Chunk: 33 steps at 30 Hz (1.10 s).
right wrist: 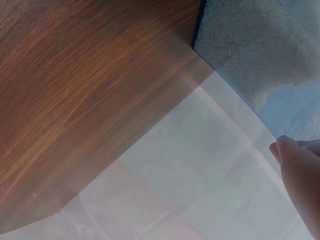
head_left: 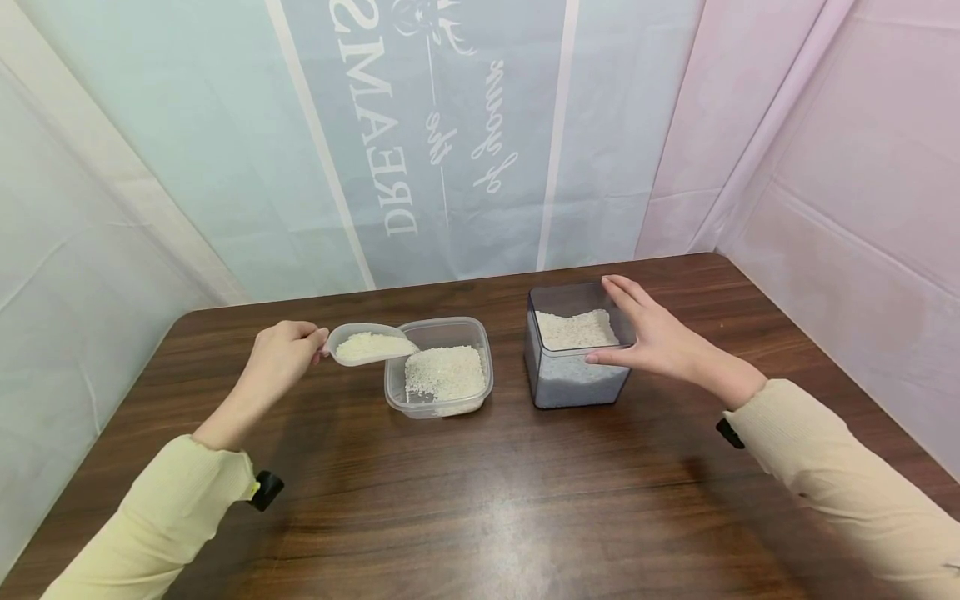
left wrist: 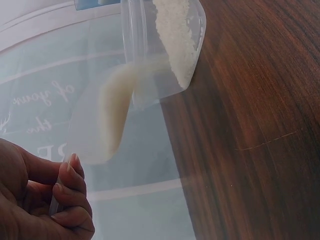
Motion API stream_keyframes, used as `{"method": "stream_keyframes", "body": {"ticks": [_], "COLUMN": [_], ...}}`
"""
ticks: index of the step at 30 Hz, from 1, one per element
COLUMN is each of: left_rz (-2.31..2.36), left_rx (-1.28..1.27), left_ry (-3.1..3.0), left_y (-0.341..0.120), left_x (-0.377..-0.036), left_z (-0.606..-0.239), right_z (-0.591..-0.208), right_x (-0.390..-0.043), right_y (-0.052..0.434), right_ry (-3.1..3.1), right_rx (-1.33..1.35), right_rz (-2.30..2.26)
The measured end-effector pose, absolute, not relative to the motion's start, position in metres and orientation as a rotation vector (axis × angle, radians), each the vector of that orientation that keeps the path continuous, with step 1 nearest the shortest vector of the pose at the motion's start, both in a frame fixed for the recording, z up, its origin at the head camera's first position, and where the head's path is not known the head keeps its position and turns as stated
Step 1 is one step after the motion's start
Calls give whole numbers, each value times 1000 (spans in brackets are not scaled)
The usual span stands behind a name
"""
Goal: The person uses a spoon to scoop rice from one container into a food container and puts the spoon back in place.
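Pale cloth (head_left: 495, 217) is hanging behind the desk (head_left: 420, 475), its grey-blue middle carrying mirrored white lettering (head_left: 367, 83) between white stripes; pinkish cloth is closing in the right side. The desk is showing dark brown wood grain and a rounded back left corner, and light is glaring off its front middle.

Near its back edge, a clear tub (head_left: 438, 336) of rice is sitting, and a dark see-through box (head_left: 577, 393), also holding rice, is standing just to its right without touching it. The left grip (head_left: 285, 346) is closing firmly round the handle of a scoop (head_left: 352, 329), which is carrying rice and tilting its lip over the tub's left rim. The right grip (head_left: 652, 333) is spreading wide and holding the box by its right side, thumb at the front, fingers at the back rim. Pale sleeves (head_left: 150, 517) are covering both forearms.
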State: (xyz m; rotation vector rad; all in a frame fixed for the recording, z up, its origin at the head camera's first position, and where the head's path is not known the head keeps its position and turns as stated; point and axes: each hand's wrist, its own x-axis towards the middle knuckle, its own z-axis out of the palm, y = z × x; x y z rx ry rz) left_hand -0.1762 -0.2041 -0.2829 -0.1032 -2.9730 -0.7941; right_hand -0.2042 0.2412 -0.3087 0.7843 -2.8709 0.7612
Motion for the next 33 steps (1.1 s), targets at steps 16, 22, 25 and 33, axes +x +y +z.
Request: {"method": "stream_keyframes", "body": {"ticks": [16,22,25,33], "left_rz": [-713,-684,-666,-599], "left_rx": [-154,-178,-181,-202], "left_ry": [-2983,-2981,-2983,-2978], "left_y": [-201,-200,-199,-195], "left_x": [-177,-179,-180,-180], "left_z": [-279,-277,-276,-273], "right_z": [-310,-309,-308,-309], "right_x": [-204,-204,-204,-203], "right_y": [242,241,241,241], "right_ry": [-2867,-2887,-2889,-2889], "right_rx": [783,774,775,770], "right_rz": [753,756,760,769]}}
